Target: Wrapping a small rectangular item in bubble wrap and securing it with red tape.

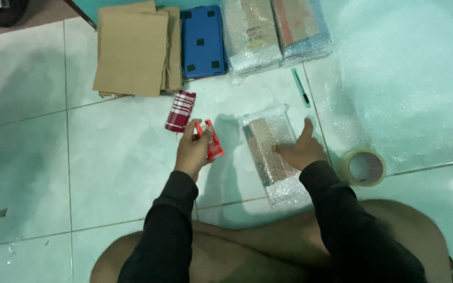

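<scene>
Contents of flat bubble-wrapped brown parcel [271, 152] blurred by wrap, part under right hand [301, 149]. Small red tool [212, 140] partly hidden in left hand [192, 149], kind unclear. Two wrapped packages [276, 31] and sheet of clear bubble wrap [405, 78] cut by frame edge. Dark object [6, 9] at top left cropped, unidentifiable.

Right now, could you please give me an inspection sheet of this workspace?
Surface: pale tiled floor, glossy.
Job's things: bubble-wrapped parcel under the right hand; red tape dispenser in the left hand.
Clutter: red checked packet, cardboard sheets, blue flat item, two wrapped parcels, green cutter, clear tape roll, bubble wrap sheet.
Fingers: left closed on the dispenser; right spread flat.
Cables: nothing seen.
Surroundings: dark object at the top left corner.
</scene>
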